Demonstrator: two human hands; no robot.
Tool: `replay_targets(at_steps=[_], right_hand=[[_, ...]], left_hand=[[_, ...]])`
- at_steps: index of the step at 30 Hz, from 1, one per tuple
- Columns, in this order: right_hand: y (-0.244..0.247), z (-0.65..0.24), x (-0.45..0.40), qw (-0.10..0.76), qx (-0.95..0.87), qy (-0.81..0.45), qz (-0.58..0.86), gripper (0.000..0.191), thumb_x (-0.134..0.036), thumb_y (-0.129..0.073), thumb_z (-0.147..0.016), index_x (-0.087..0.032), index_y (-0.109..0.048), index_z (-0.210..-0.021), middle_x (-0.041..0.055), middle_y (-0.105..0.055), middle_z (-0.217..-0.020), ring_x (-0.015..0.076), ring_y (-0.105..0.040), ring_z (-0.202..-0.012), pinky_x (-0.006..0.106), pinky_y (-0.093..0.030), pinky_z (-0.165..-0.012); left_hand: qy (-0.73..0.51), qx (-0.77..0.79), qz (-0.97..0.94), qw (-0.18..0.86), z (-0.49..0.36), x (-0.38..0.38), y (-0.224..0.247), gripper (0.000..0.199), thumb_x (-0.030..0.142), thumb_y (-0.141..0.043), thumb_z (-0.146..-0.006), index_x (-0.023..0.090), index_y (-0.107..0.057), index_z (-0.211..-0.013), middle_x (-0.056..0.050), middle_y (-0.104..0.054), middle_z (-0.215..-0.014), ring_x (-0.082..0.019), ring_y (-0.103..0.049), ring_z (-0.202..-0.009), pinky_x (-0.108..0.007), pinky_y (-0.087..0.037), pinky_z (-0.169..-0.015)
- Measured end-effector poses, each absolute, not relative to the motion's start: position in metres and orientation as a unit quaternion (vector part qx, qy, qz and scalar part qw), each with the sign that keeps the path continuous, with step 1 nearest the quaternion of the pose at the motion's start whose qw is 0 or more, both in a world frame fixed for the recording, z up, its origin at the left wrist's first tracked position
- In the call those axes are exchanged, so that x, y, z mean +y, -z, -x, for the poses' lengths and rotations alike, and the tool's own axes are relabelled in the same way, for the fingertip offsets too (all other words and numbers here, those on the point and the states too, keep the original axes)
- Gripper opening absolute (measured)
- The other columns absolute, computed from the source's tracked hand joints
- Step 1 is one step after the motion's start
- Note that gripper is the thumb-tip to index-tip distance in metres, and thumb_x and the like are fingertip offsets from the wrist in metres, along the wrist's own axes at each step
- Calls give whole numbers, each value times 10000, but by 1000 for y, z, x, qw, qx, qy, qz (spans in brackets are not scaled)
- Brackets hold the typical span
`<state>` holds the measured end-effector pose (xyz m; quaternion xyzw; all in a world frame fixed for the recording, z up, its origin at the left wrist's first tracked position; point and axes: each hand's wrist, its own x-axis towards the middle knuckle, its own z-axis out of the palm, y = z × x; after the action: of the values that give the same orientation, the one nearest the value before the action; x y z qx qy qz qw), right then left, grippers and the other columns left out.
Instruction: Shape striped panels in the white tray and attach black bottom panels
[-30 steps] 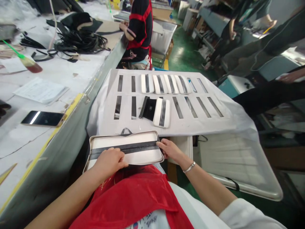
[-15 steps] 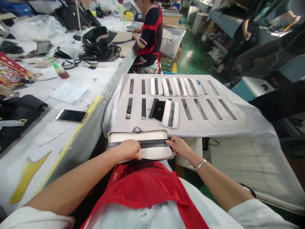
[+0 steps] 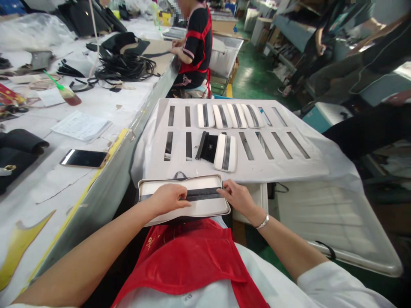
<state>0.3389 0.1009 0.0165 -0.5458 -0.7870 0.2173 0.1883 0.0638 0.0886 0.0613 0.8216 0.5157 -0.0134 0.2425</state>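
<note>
A long white case with a dark band along its middle lies in front of my red apron. My left hand rests on the case with its fingers curled at the dark band. At the right end of the case, my right hand pinches the end of the band between thumb and fingers. Just beyond, on the slotted white board, sit a white piece with a dark stripe and a black piece beside it. Several similar striped white pieces line the board's back row.
To the left, a worktable holds a phone, papers, a glue bottle and black straps. A person sits at its far side. A white tray is at the right.
The view has shifted a little, so the scene sits further left. My left thumb has spread from the curled fingers, and my right hand has risen slightly at the case's end.
</note>
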Motion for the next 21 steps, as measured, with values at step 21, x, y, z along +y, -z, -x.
replay_targets(at_steps=[21], right_hand=[[-15, -315, 167, 77, -953, 0, 293, 240, -166, -423, -937, -149, -662, -916, 86, -612, -860, 203, -486, -806, 336, -306, -764]], left_hand=[[9, 384, -893, 233, -82, 160, -29, 316, 245, -404, -913, 220, -654, -1106, -44, -677, -1122, -184, -617, -1049, -276, -444, -921]])
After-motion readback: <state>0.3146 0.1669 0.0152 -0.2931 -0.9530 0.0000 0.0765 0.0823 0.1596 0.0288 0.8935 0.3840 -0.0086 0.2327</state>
